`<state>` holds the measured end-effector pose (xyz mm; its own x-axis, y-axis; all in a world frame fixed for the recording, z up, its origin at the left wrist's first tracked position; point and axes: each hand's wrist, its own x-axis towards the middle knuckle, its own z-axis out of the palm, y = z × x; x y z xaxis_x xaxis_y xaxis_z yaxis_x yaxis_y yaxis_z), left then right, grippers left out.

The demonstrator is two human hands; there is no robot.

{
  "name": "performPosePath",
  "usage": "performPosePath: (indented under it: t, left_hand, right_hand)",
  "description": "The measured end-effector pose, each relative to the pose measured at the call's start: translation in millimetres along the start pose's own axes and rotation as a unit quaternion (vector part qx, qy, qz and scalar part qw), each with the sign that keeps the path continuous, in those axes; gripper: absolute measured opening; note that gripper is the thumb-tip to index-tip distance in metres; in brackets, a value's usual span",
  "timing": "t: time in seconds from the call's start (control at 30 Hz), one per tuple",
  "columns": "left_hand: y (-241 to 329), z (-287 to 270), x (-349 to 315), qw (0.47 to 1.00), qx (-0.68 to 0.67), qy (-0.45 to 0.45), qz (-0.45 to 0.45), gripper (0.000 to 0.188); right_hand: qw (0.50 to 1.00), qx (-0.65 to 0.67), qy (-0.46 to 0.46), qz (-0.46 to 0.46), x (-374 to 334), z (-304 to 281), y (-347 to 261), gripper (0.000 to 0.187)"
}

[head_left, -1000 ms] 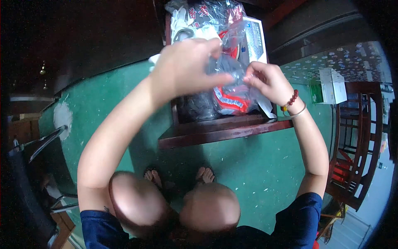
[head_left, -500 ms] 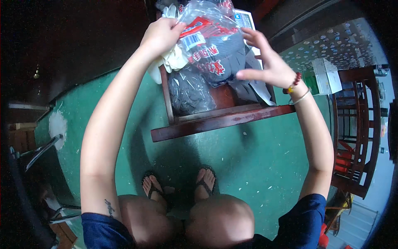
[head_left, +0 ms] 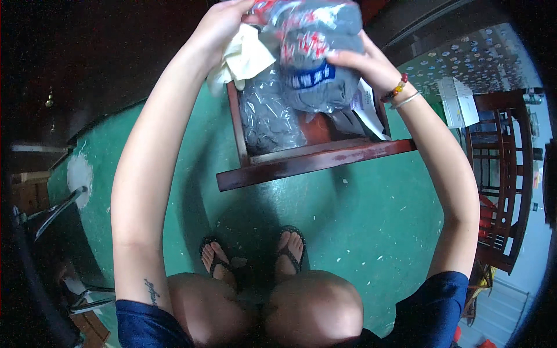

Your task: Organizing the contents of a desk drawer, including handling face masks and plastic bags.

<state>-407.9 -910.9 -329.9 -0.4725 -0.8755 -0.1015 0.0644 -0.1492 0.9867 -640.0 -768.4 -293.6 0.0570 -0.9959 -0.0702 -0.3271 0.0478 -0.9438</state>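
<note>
Head view, clock = frame centre. The left hand (head_left: 225, 28) is sitting at 11 o'clock, pinching the upper-left edge of a grey pack (head_left: 325, 87); its fingertips are partly hiding, so exact grip is unclear. The right hand (head_left: 374, 68) is gripping from 1–2 o'clock: thumb lying across the front, the other fingers mostly hiding behind. The pack is hanging at 12–1 o'clock over an open wooden drawer (head_left: 342, 156). Clear plastic is wrapping it, red print and a blue label are showing; can't tell if it's one pack or two stacked, and the top is blurring.

Cream cloth (head_left: 249, 55) is bunching just below the left hand, over the drawer's 10 o'clock rim; can't tell if they're touching. A clear bag with dark grey contents (head_left: 267, 119) is lying in the drawer's left half. White paper (head_left: 366, 110) is leaning along its right side.

Farther out: a white-and-green box (head_left: 461, 103) is standing at 2 o'clock, a dark wooden chair (head_left: 503, 145) at 3. Feet in flip-flops are resting on the green floor (head_left: 255, 203), 6–7 o'clock.
</note>
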Motion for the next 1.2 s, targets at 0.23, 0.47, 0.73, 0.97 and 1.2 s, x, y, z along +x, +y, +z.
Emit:
performPosePath:
  t: [0.23,0.47,0.73,0.97,1.2]
  left_hand:
    - [53,5,-38,0.994,-0.047,-0.042,0.093,0.033]
    - [29,-24,-52,0.826,0.536,-0.027,0.174,0.053]
    - [15,-4,-86,0.775,0.618,-0.077,0.109,0.017]
    - [6,-12,-93,0.745,0.613,-0.133,0.227,0.011]
    - [14,-6,-100,0.765,0.600,-0.159,0.174,0.006]
  right_hand:
    - [0.945,0.273,0.180,-0.013,8,-45,-13,0.063]
    - [0.920,0.259,0.293,-0.029,-26,-43,-26,0.055]
    - [0.921,0.386,-0.042,0.016,-35,-61,-24,0.036]
    - [0.810,-0.586,-0.014,-0.024,-25,38,-27,0.062]
    - [0.732,-0.659,-0.168,0.039,6,69,5,0.059]
